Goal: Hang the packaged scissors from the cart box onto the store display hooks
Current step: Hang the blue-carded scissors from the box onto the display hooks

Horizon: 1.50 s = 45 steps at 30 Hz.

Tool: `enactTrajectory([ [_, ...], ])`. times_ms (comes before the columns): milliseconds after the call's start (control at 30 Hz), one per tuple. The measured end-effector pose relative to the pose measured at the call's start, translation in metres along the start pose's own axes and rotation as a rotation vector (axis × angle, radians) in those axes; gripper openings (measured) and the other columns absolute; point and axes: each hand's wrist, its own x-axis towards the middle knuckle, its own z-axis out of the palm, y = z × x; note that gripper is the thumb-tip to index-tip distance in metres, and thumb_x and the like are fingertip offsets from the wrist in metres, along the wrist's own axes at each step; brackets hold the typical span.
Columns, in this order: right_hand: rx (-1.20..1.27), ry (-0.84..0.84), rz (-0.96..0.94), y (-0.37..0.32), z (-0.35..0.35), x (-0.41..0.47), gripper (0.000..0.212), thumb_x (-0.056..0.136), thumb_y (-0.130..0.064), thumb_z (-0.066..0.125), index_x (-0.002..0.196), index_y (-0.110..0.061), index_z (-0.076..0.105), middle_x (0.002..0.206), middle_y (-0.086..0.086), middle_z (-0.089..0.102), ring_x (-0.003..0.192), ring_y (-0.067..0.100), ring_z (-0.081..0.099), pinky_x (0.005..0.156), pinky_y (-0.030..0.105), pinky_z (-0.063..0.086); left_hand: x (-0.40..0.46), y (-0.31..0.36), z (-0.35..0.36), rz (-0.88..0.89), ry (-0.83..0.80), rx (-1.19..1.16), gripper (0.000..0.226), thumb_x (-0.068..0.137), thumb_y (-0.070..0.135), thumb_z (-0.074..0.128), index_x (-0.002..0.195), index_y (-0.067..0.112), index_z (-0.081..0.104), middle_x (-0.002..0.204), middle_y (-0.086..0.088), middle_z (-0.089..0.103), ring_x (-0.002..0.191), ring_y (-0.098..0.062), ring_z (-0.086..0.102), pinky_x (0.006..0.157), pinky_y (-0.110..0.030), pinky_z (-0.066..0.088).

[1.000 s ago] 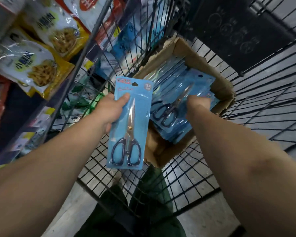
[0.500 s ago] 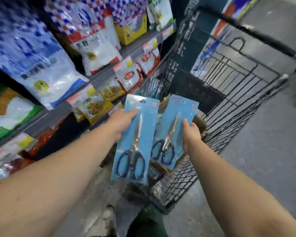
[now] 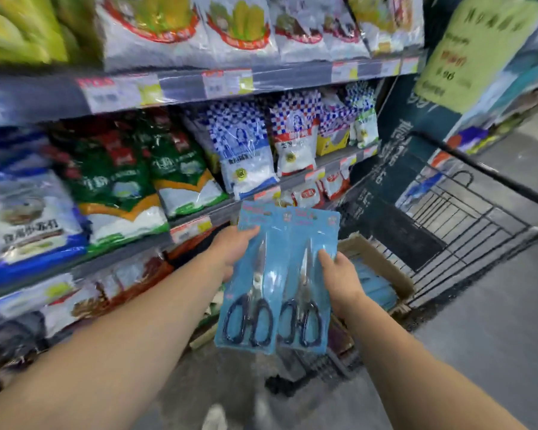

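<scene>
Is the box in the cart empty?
Not empty. The box holds more blue packs behind the right hand.

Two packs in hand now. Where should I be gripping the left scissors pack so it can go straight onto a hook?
Hold the left scissors pack by its long left edge near mid-height, as the left hand does. The flat card stands upright with its hang hole at the top, so a side grip probably leaves that hole free.

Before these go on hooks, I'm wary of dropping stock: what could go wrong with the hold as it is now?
1. The left hand and right hand each pinch one scissors pack by its edge; the left pack overlaps the right pack, so either might slide.
2. The cardboard box sits close below, and a slipped pack could miss it.
3. No display hooks are in view, so aligning the hang holes may be fumbled.
</scene>
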Motion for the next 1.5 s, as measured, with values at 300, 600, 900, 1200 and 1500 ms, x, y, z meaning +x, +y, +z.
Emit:
enactTrajectory([
  [300,-0.017,-0.265,-0.147,0.014,0.07,-0.133,0.022,0.099,-0.026,0.045,0.087,-0.015,0.06,0.079,0.008,0.062,0.07,0.022,0.055,0.061,0.03,0.041,-0.154,-0.068,-0.099,0.058,0.303,-0.137,0.023,0.091,0.034,0.065,0.105,0.017,0.062,0.1,-0.004,0.068,0.08,-0.016,0.062,0.072,-0.026,0.049],
  [600,-0.131,-0.569,-0.297,-0.006,0.21,-0.258,0.026,0.099,-0.035,0.047,0.111,-0.013,0.055,0.112,0.001,0.062,0.099,0.02,0.058,0.088,0.033,0.047,-0.308,-0.121,-0.263,0.047,0.667,-0.309,0.052,0.084,0.042,0.07,0.12,0.005,0.061,0.108,-0.005,0.067,0.103,-0.027,0.061,0.093,-0.036,0.046],
  [900,-0.238,-0.841,-0.383,-0.029,0.428,-0.408,0.031,0.097,-0.033,0.047,0.109,-0.006,0.057,0.088,0.01,0.053,0.069,0.018,0.045,0.055,0.027,0.034,-0.422,-0.199,-0.498,0.054,0.947,-0.416,0.084,0.059,0.062,0.077,0.123,0.011,0.059,0.119,-0.011,0.066,0.106,-0.034,0.063,0.097,-0.051,0.05],
  [1200,-0.241,-0.824,-0.356,-0.058,0.577,-0.508,0.03,0.099,-0.038,0.042,0.085,-0.012,0.044,0.079,0.01,0.039,0.071,0.018,0.036,0.061,0.031,0.028,-0.483,-0.185,-0.664,0.102,0.981,-0.389,0.027,0.09,0.034,0.067,0.098,0.009,0.065,0.092,-0.013,0.07,0.084,-0.032,0.066,0.081,-0.045,0.053],
  [1500,-0.214,-0.671,-0.322,-0.092,0.617,-0.484,0.06,0.099,-0.045,0.039,0.144,-0.007,0.036,0.104,-0.001,0.05,0.082,0.014,0.05,0.083,0.034,0.035,-0.447,-0.173,-0.706,0.055,0.878,-0.421,0.04,0.082,0.04,0.072,0.108,0.01,0.065,0.107,-0.016,0.071,0.099,-0.039,0.067,0.091,-0.059,0.051],
])
